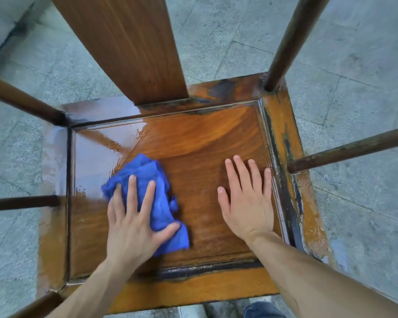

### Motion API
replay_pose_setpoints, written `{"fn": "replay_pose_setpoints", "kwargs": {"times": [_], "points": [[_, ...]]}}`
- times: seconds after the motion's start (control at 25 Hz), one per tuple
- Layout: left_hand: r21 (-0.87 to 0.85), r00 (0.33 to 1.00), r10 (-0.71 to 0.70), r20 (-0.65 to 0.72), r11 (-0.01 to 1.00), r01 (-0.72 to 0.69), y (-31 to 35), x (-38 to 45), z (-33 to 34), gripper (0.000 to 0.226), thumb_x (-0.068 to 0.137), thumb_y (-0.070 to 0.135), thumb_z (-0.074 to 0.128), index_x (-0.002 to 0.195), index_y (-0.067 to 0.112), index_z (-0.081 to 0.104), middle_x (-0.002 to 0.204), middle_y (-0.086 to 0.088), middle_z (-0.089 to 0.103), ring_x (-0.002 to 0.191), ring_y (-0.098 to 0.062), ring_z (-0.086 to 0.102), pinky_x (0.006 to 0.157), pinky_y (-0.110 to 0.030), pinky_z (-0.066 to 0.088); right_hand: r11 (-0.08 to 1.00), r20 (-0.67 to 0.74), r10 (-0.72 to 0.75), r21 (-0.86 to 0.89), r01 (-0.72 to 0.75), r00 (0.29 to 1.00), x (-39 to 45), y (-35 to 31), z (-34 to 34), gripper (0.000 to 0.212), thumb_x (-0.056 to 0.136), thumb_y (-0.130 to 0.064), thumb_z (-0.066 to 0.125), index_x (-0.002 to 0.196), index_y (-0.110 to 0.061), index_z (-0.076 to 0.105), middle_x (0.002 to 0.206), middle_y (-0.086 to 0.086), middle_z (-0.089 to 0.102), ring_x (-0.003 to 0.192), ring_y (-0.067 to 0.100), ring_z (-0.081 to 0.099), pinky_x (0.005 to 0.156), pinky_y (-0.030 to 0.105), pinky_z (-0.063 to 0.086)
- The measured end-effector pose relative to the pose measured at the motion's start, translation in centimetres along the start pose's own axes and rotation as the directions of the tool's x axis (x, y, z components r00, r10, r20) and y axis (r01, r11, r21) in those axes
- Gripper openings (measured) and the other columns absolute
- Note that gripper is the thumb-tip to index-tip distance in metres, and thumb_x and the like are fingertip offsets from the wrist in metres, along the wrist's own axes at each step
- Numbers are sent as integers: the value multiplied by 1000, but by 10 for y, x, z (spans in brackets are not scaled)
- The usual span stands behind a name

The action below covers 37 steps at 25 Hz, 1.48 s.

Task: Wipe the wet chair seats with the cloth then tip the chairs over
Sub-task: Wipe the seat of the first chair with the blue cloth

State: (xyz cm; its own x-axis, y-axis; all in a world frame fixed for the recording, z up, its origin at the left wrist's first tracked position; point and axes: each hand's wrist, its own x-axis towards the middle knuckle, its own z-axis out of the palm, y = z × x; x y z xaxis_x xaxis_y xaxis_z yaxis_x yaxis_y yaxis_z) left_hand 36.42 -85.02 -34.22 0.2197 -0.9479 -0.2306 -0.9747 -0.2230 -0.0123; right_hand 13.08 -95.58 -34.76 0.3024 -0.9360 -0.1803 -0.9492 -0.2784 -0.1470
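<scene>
A wooden chair stands below me, and its square seat (193,143) fills the middle of the head view. The seat's left part glistens with water; the right part looks duller. A crumpled blue cloth (147,177) lies on the seat left of centre. My left hand (133,223) presses flat on the cloth, fingers spread. My right hand (248,200) rests flat on the bare seat at the right, fingers apart, holding nothing. The broad back slat (124,47) rises at the far side.
Dark round rails (290,42) and armrest bars (345,150) stick up and out around the seat on both sides. The worn seat frame (294,180) has peeling dark patches at the right. Grey stone paving (354,76) surrounds the chair.
</scene>
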Motion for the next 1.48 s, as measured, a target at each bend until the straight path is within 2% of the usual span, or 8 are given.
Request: {"fn": "replay_pose_setpoints", "kwargs": {"times": [0.28,0.52,0.8,0.96,1.12,1.24,1.32,1.48], "points": [[-155,959,-37,-281,988,-7,37,172,-17,62,90,50,49,139,13,52,142,-17,48,134,-39,43,113,-52,32,999,12,6,33,-7,1000,5,-3,6,66,97,-48,33,156,-20,26,162,5,31,147,33,29,121,60,16],[-76,907,251,-338,954,-292,114,210,-28,52,85,39,51,130,16,61,127,-15,58,110,-38,51,92,-45,35,1000,19,-7,25,7,1000,9,0,9,69,94,-48,38,156,-19,28,161,5,33,145,33,29,119,61,13],[11,607,781,-148,615,-789,231,257,-39,59,82,42,39,134,21,59,137,-12,56,123,-35,45,101,-44,25,1000,-9,-5,14,5,1000,8,2,11,68,93,-49,41,153,-18,32,158,6,38,145,35,28,118,61,15],[47,463,883,79,461,-886,276,254,-49,54,82,39,26,99,11,70,102,-10,69,106,-34,59,107,-46,34,998,-6,-36,-43,35,999,8,8,17,68,84,-51,47,143,-17,47,144,8,39,139,38,28,117,62,13],[22,520,854,-19,520,-854,250,245,-41,55,92,34,32,138,16,55,150,-12,48,139,-31,42,120,-42,18,999,-21,0,-46,-1,1000,8,4,15,63,91,-49,42,144,-16,42,148,10,48,143,37,32,119,61,16],[9,726,683,-83,729,-685,211,236,-38,62,100,30,40,158,22,19,168,-6,11,152,-24,18,124,-38,7,999,-68,0,-41,-2,998,11,1,13,62,94,-48,40,147,-16,34,153,10,45,144,36,34,120,60,19],[-42,823,559,-102,824,-565,187,225,-37,62,100,31,41,158,23,20,167,-5,13,153,-24,18,124,-38,6,1000,-73,5,-27,-7,997,13,1,14,63,95,-47,40,149,-17,35,154,8,43,145,35,33,120,60,19],[-197,733,680,7,720,-666,148,202,-47,53,93,33,39,145,29,48,156,3,40,146,-23,33,120,-40,19,999,-80,25,-22,-27,997,9,3,19,60,95,-46,40,146,-15,44,150,10,47,143,35,35,120,60,20]]}}
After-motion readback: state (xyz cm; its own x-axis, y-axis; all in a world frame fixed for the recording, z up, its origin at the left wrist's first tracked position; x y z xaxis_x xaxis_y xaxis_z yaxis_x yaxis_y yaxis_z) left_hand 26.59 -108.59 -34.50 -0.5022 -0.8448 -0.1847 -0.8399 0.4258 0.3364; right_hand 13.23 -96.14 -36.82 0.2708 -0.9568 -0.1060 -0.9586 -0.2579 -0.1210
